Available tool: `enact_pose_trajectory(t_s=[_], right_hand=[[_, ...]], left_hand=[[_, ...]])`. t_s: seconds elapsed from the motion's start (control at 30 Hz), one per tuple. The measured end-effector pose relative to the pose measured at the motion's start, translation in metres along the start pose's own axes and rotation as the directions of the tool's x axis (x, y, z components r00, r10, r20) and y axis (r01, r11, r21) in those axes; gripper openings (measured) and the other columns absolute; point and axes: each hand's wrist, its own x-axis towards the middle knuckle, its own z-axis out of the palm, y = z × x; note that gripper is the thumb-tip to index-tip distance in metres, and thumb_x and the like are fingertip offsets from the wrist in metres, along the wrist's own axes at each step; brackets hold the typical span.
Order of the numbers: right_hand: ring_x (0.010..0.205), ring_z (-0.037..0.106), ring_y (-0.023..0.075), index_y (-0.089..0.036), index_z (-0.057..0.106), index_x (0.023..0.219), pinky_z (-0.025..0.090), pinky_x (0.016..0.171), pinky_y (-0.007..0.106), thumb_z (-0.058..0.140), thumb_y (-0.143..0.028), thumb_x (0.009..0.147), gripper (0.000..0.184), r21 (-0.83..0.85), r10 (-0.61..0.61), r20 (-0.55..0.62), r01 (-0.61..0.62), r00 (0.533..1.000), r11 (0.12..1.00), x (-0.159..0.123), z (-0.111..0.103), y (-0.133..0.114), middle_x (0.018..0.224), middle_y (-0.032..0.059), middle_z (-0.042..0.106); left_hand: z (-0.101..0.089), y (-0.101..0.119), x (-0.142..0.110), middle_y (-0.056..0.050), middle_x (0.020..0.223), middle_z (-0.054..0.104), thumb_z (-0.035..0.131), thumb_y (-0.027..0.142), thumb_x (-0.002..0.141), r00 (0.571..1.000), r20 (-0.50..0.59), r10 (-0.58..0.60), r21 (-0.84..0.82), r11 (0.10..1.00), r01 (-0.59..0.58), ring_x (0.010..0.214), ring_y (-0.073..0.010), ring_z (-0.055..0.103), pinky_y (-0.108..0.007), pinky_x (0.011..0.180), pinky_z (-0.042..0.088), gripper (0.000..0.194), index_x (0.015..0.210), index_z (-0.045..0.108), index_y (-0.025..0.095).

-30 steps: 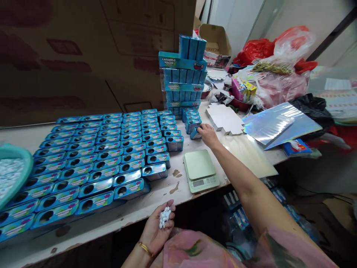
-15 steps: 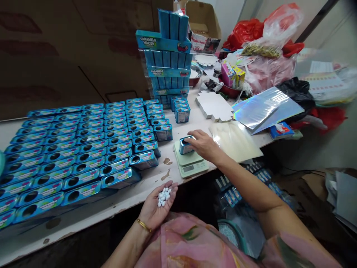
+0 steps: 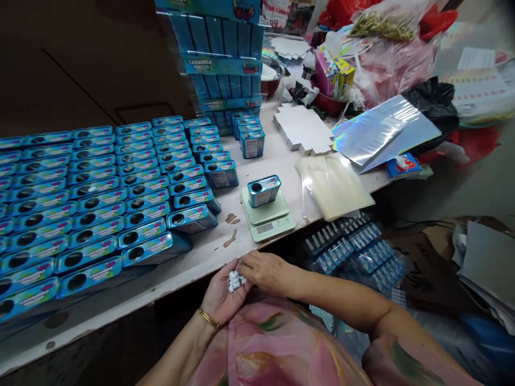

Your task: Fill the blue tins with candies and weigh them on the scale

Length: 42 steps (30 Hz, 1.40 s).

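Observation:
My left hand (image 3: 219, 300) is cupped palm up near the table's front edge, holding a small heap of white candies (image 3: 232, 281). Over it reaches my right hand (image 3: 265, 271), its bent fingers closed together on the candies at the palm's right side; the fingertips are partly hidden. Beyond both hands, a blue tin (image 3: 263, 192) with a round dark opening in its top stands upright on a pale green kitchen scale (image 3: 269, 217). Neither hand touches the tin. The scale's display is too small to read.
Rows of similar open tins (image 3: 100, 201) fill the table's left side. Stacked display boxes (image 3: 223, 67) rise at the back. To the right lie white cut card (image 3: 303, 128), clear plastic sheets (image 3: 336, 185) and shiny film (image 3: 382, 131). Packed trays (image 3: 354, 249) sit below the table.
My right hand has left the tin on the scale and come back to the candies in my left palm. The tin stays on the scale. The view has tilted downward.

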Motion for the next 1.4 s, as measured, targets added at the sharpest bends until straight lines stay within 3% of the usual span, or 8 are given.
enact_pose_trajectory(t_s=[0.57,0.77,0.83,0.93,1.0,1.07,1.3,1.4], right_hand=[[0.082,0.049,0.0138,-0.016,0.052,0.093,0.043,0.067,0.023,0.046,-0.016,0.081,0.013,0.095,-0.027,-0.061,0.033,0.998,0.995,-0.003,0.002,0.004,0.088,0.003,0.055],[0.086,0.051,0.0136,-0.016,0.053,0.101,0.045,0.073,0.026,0.044,-0.018,0.082,0.021,0.158,-0.039,-0.302,0.09,0.953,0.983,-0.011,-0.013,0.014,0.096,0.0059,0.058],[0.087,0.052,0.0138,-0.018,0.055,0.098,0.045,0.077,0.028,0.042,-0.018,0.083,0.02,0.257,0.188,-0.471,-0.069,0.862,0.964,-0.018,-0.024,0.033,0.093,0.0061,0.059],[0.086,0.053,0.0148,-0.02,0.052,0.101,0.046,0.075,0.031,0.045,-0.023,0.081,0.021,0.499,0.578,-0.603,-0.306,0.55,0.811,-0.024,-0.037,0.072,0.094,0.006,0.057],[0.086,0.053,0.0151,-0.021,0.048,0.106,0.047,0.071,0.03,0.049,-0.027,0.078,0.029,0.617,0.692,-0.578,-0.322,0.432,0.718,-0.023,-0.041,0.098,0.098,0.0064,0.055],[0.091,0.052,0.0159,-0.022,0.044,0.11,0.047,0.072,0.03,0.054,-0.03,0.074,0.038,0.676,0.721,-0.534,-0.288,0.442,0.678,-0.017,-0.04,0.117,0.106,0.0075,0.053],[0.106,0.047,0.0175,-0.023,0.036,0.117,0.043,0.081,0.033,0.058,-0.032,0.07,0.053,0.708,0.663,-0.4,-0.246,0.633,0.662,0.004,-0.026,0.146,0.119,0.008,0.046],[0.102,0.049,0.017,-0.022,0.036,0.116,0.043,0.08,0.032,0.056,-0.033,0.072,0.049,0.665,0.649,-0.44,-0.261,0.62,0.7,0.004,-0.032,0.139,0.116,0.0081,0.048]], left_hand=[[-0.001,0.001,0.006,-0.004,0.062,0.06,0.039,0.012,0.082,0.998,-0.039,-0.05,0.088,0.995,0.053,0.054,-0.0103,0.058,-0.025,0.055,0.053,0.018,0.074,0.054,0.009],[-0.001,0.001,0.006,-0.006,0.062,0.062,0.04,0.012,0.081,0.997,-0.024,-0.071,0.036,0.997,0.072,0.058,-0.0119,0.06,-0.024,0.057,0.053,0.018,0.073,0.056,0.008],[0.0,0.004,0.004,-0.012,0.072,0.065,0.04,0.012,0.081,0.997,-0.067,-0.049,0.074,0.996,0.054,0.068,-0.0169,0.063,-0.028,0.062,0.053,0.019,0.077,0.057,0.006],[0.003,0.01,0.002,-0.018,0.082,0.065,0.039,0.014,0.081,0.994,-0.104,-0.04,0.099,0.994,0.051,0.071,-0.0196,0.064,-0.028,0.06,0.054,0.021,0.082,0.058,0.004],[0.004,0.014,0.002,-0.018,0.083,0.065,0.039,0.014,0.081,0.995,-0.102,-0.024,0.085,0.996,0.033,0.071,-0.0196,0.064,-0.028,0.061,0.054,0.022,0.083,0.059,0.004],[0.005,0.017,0.002,-0.018,0.082,0.065,0.039,0.014,0.081,0.994,-0.104,-0.01,0.075,0.997,0.017,0.071,-0.0197,0.064,-0.028,0.061,0.054,0.022,0.083,0.059,0.004],[0.005,0.026,0.005,-0.017,0.084,0.065,0.039,0.013,0.081,0.987,-0.162,0.025,0.065,0.998,-0.015,0.074,-0.0204,0.064,-0.029,0.062,0.054,0.022,0.089,0.058,0.005],[0.006,0.028,0.007,-0.019,0.091,0.064,0.039,0.012,0.08,0.989,-0.145,0.043,0.061,0.998,-0.034,0.085,-0.0232,0.061,-0.032,0.069,0.053,0.023,0.092,0.057,0.005]])
